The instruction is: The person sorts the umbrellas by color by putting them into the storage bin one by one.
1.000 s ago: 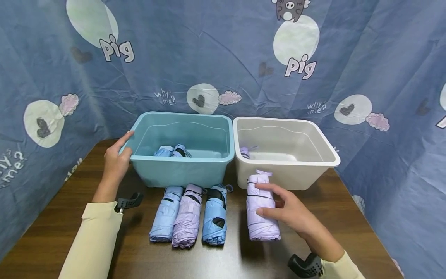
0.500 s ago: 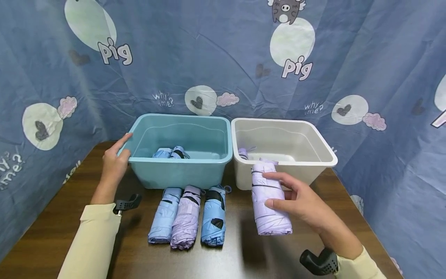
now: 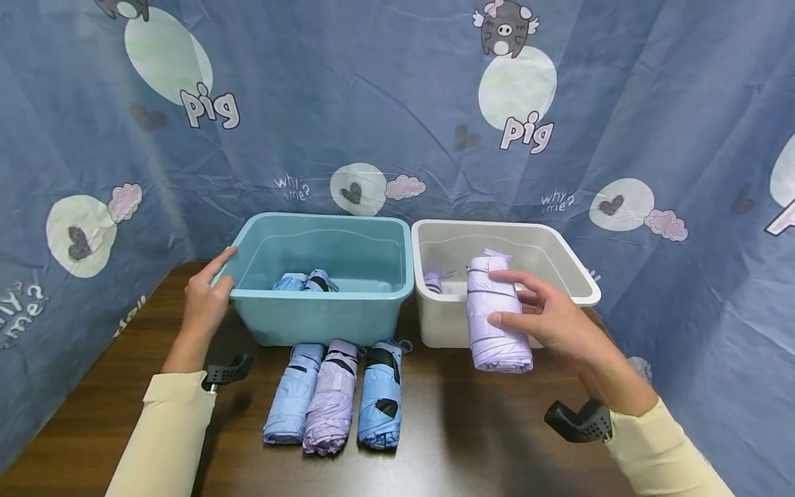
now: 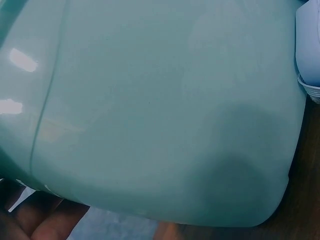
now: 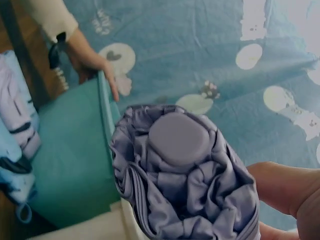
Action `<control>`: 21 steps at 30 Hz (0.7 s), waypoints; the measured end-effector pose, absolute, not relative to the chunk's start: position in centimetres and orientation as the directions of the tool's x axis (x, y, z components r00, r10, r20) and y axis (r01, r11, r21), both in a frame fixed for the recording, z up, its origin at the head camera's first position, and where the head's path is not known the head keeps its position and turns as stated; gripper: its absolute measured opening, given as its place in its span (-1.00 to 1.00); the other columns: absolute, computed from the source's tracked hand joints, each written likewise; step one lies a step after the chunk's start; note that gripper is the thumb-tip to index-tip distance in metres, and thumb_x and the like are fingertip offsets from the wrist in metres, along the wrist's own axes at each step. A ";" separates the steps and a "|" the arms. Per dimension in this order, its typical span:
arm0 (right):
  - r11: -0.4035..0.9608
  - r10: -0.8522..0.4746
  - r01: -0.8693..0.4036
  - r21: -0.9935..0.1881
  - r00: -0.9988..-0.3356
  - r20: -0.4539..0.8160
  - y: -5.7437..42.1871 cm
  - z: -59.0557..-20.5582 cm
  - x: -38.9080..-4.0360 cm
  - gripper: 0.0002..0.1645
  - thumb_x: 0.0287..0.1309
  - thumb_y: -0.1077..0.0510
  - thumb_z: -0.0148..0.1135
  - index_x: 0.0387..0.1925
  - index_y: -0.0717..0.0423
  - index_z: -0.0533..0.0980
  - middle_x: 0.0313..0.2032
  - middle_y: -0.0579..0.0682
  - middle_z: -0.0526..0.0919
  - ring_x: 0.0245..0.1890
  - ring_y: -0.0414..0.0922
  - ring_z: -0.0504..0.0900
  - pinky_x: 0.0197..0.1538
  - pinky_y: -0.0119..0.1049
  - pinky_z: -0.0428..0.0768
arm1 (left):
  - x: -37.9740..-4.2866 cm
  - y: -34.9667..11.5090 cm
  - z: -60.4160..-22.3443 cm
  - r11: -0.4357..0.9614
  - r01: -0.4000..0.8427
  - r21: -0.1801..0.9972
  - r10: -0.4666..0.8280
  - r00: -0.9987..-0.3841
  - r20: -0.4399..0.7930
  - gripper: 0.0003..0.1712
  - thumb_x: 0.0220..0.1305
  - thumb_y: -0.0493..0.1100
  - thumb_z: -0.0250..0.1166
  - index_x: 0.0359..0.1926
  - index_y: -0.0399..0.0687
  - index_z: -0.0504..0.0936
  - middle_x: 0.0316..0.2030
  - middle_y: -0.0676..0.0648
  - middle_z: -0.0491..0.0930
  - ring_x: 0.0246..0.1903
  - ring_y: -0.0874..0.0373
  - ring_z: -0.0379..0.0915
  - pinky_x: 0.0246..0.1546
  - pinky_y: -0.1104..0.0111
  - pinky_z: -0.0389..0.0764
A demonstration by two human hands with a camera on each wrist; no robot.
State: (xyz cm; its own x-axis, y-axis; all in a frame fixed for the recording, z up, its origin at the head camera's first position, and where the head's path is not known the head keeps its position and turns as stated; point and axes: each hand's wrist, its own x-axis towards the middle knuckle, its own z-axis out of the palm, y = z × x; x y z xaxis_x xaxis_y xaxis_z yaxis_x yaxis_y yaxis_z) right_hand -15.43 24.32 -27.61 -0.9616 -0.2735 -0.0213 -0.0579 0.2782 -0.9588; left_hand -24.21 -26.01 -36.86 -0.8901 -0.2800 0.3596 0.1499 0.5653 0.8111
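Note:
My right hand (image 3: 562, 324) grips a lilac folded umbrella (image 3: 495, 314) between thumb and fingers. It is raised above the table, in front of and partly over the white bin's (image 3: 559, 304) front rim. The right wrist view shows the umbrella's gathered end and rounded tip (image 5: 179, 139) up close. My left hand (image 3: 208, 297) holds the left rim of the teal bin (image 3: 323, 321); in the left wrist view some of its fingers (image 4: 60, 220) show at the bin's edge. Two blue umbrellas (image 3: 306, 281) lie inside the teal bin. A lilac umbrella (image 3: 433, 281) lies in the white bin, mostly hidden.
Before the teal bin, a light blue umbrella (image 3: 294, 395), a lilac umbrella (image 3: 332, 400) and a blue umbrella (image 3: 379, 397) lie side by side on the wooden table (image 3: 428, 449). The two bins stand against each other. A blue printed cloth (image 3: 385, 103) hangs behind them.
My right hand has lifted the lilac umbrella off the table and carried it up, slightly right, toward the white bin. My left hand has stayed on the teal bin's rim.

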 end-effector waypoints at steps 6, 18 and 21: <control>0.237 -0.247 -0.035 -0.971 -0.969 -0.026 24.6 -27.1 -17.7 -0.20 0.11 0.20 0.35 0.37 0.01 0.25 0.19 0.31 0.30 -0.03 0.06 0.52 -0.11 -0.17 0.59 | -24.2 -26.1 -37.0 0.554 0.151 0.819 -0.280 -0.892 0.354 -0.35 0.26 -0.24 -0.12 0.38 0.15 0.38 0.36 0.00 0.30 0.24 0.01 0.24 0.05 0.16 0.27; 0.099 -0.217 -0.018 -0.995 -0.976 -0.004 24.8 -26.8 -22.7 -0.26 0.20 0.32 0.19 0.38 0.03 0.21 0.14 0.17 0.28 0.02 0.00 0.43 -0.08 -0.29 0.55 | -24.1 -26.2 -36.9 0.567 0.155 0.809 -0.280 -0.887 0.367 -0.35 0.27 -0.25 -0.11 0.38 0.18 0.38 0.37 0.06 0.28 0.22 0.08 0.24 -0.01 0.35 0.23; 0.090 -0.176 -0.005 -0.996 -0.984 -0.011 24.9 -26.9 -24.3 -0.25 0.20 0.32 0.18 0.40 0.02 0.20 0.13 0.14 0.28 0.06 0.00 0.39 -0.07 -0.30 0.54 | -24.1 -26.0 -36.9 0.570 0.158 0.807 -0.280 -0.886 0.371 -0.35 0.26 -0.25 -0.11 0.37 0.16 0.38 0.37 0.03 0.28 0.16 0.08 0.26 -0.03 0.37 0.22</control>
